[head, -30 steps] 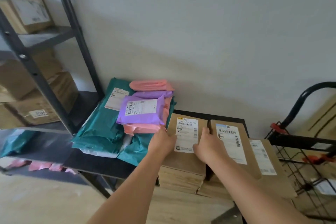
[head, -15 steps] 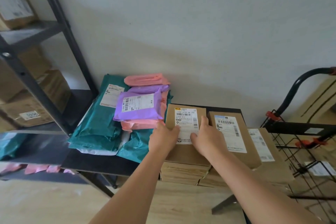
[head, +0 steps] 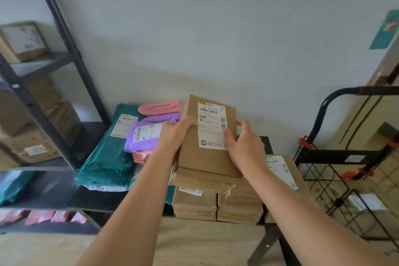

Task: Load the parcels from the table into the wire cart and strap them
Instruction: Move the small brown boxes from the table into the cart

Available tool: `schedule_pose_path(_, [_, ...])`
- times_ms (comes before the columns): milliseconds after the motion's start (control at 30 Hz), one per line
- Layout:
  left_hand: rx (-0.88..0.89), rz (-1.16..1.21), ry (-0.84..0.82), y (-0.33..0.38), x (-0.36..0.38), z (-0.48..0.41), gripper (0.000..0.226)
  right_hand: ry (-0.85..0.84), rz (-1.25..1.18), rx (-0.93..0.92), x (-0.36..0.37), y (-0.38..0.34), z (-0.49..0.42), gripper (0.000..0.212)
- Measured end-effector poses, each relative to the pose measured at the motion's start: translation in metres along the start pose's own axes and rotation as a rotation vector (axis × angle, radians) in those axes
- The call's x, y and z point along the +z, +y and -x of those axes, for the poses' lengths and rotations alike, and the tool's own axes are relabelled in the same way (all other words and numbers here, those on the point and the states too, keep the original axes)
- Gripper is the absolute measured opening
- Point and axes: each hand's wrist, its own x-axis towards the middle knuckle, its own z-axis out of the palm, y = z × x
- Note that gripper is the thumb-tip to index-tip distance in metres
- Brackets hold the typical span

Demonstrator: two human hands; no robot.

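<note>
Item: brown labelled parcel; clamped between left hand and right hand, one on each long edge, presumably to keep it steady; held over the box stack under both hands on the desk; wire cart beyond the right hand, destination; soft mailers beside the left hand.
</note>
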Motion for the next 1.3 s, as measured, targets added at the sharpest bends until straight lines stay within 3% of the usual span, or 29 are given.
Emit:
schedule_pose_path(300, [0.033,0.041,-0.072,0.005,0.110,0.081,0.081,0.070,-0.085,0.061,-0.115,0.087,0.042,0.043])
schedule_pose_path(467, [0.029,0.006,-0.196,-0.005,0.190,0.142,0.046,0.102,-0.071,0.140,-0.189,0.156,0.084,0.040])
schedule_pose_path(633, [-0.033,0.027,-0.327,-0.026,0.271,0.190,0.088,0.106,-0.127,0.244,-0.255,0.229,0.123,0.038])
schedule_pose_path(767, [-0.068,0.033,-0.389,-0.046,0.333,0.216,0.104,0.089,-0.234,0.365,-0.297,0.282,0.152,0.045])
schedule_pose_path(833, [-0.086,0.026,-0.433,-0.056,0.360,0.229,0.097,0.061,-0.274,0.423,-0.314,0.306,0.163,0.048])
schedule_pose_path(1000, [-0.102,-0.005,-0.532,-0.085,0.421,0.246,0.047,0.030,-0.500,0.581,-0.343,0.354,0.187,0.046])
schedule_pose_path(1133, [-0.152,0.004,-0.624,-0.100,0.471,0.249,0.076,0.060,-0.588,0.659,-0.363,0.389,0.193,0.036])
schedule_pose_path(1300, [-0.163,0.011,-0.593,-0.110,0.531,0.243,0.067,0.085,-0.603,0.692,-0.389,0.432,0.178,0.033])
